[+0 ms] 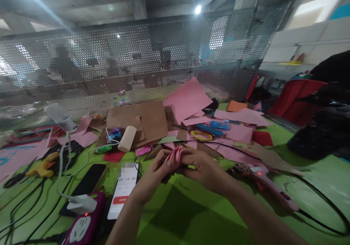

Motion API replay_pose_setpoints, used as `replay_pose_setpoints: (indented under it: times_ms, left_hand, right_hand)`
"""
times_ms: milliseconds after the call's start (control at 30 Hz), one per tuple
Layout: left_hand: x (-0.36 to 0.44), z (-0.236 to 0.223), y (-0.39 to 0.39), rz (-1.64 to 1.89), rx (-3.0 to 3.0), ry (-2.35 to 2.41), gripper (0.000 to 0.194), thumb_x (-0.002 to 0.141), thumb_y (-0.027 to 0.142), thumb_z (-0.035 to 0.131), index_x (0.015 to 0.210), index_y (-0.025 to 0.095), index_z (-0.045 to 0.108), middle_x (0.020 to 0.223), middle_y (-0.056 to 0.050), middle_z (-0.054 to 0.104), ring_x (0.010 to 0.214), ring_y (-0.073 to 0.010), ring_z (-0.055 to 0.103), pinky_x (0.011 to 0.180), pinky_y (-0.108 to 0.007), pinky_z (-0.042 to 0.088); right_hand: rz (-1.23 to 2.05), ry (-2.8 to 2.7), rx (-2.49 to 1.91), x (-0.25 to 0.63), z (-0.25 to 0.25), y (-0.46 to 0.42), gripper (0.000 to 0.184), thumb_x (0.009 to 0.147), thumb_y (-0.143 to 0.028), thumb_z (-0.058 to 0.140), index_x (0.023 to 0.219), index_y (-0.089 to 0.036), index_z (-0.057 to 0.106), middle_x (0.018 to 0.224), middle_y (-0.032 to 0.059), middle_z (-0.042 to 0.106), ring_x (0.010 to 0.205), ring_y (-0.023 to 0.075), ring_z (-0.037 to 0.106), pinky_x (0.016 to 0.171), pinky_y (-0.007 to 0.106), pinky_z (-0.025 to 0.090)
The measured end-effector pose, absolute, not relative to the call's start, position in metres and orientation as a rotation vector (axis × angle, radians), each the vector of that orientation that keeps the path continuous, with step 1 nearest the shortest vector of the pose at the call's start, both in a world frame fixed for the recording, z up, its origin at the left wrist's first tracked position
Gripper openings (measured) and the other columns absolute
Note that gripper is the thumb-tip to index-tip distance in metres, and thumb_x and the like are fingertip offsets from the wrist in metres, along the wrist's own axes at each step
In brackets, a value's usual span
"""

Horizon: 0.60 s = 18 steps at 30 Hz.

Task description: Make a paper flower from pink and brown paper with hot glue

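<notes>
- Your left hand (pixel 158 167): pinches layered pink paper (pixel 177 156), held above the green table (pixel 175 216).
- Your right hand (pixel 202 166): grips the paper's other side.
- Pink corded tool (pixel 270 187): lies to your right.

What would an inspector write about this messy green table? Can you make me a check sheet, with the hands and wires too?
Surface: green tabletop, bare near the front.
Things in hand: one layered pink piece, held above the table.
Clutter: pink sheet, brown cardboard, yellow-handled scissors, lit phone showing 00:14:46.
Tools: pink glue gun lying at the right, small red light showing.
Hands: left hand and right hand both hold the pink piece.
Cables: black cable from the glue gun; white cable at the white plug.
Surroundings: perforated screen behind, red chair at the right.
Spilled liquid: nothing seen.
</notes>
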<state>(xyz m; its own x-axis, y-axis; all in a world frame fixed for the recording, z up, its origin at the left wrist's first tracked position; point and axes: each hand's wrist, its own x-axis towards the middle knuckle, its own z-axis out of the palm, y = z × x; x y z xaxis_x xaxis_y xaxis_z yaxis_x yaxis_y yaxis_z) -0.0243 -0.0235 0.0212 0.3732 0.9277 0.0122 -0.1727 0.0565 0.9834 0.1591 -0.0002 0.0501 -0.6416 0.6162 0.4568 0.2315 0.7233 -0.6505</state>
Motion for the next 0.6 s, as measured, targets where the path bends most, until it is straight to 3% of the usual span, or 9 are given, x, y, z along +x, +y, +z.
replay_pose_setpoints:
  times_ms: [167, 433, 600]
  left_hand:
    - [-0.023, 0.019, -0.023, 1.070, 1.207, 0.787, 0.036, 0.081, 0.035, 0.067, 0.107, 0.022, 0.046, 0.073, 0.007, 0.043, 0.057, -0.0075, 0.035, 0.051, -0.020, 0.026]
    - [-0.023, -0.003, -0.009, 1.082, 1.238, 0.719, 0.049, 0.074, 0.037, 0.062, 0.116, 0.021, 0.044, 0.061, 0.008, 0.047, 0.046, -0.0078, 0.037, 0.048, -0.022, 0.026]
    - [-0.024, -0.011, -0.002, 1.069, 1.198, 0.677, 0.050, 0.069, 0.036, 0.066, 0.112, 0.021, 0.047, 0.060, 0.008, 0.050, 0.043, -0.0067, 0.038, 0.045, -0.022, 0.025]
  right_hand:
    - [0.681, -2.238, -0.643, 0.160, 0.051, 0.001, 0.014, 0.091, -0.017, 0.062, 0.097, -0.021, 0.074, 0.105, 0.0069, 0.069, 0.103, 0.0206, 0.061, 0.091, 0.035, 0.049]
    - [0.691, -2.222, -0.652, 0.160, 0.051, 0.000, 0.012, 0.092, -0.021, 0.062, 0.091, -0.020, 0.074, 0.101, 0.0059, 0.070, 0.100, 0.0198, 0.062, 0.087, 0.032, 0.049]
    - [0.694, -2.229, -0.652, 0.159, 0.051, 0.000, 0.015, 0.093, -0.022, 0.060, 0.091, -0.020, 0.075, 0.100, 0.0056, 0.070, 0.097, 0.0193, 0.063, 0.086, 0.032, 0.049]
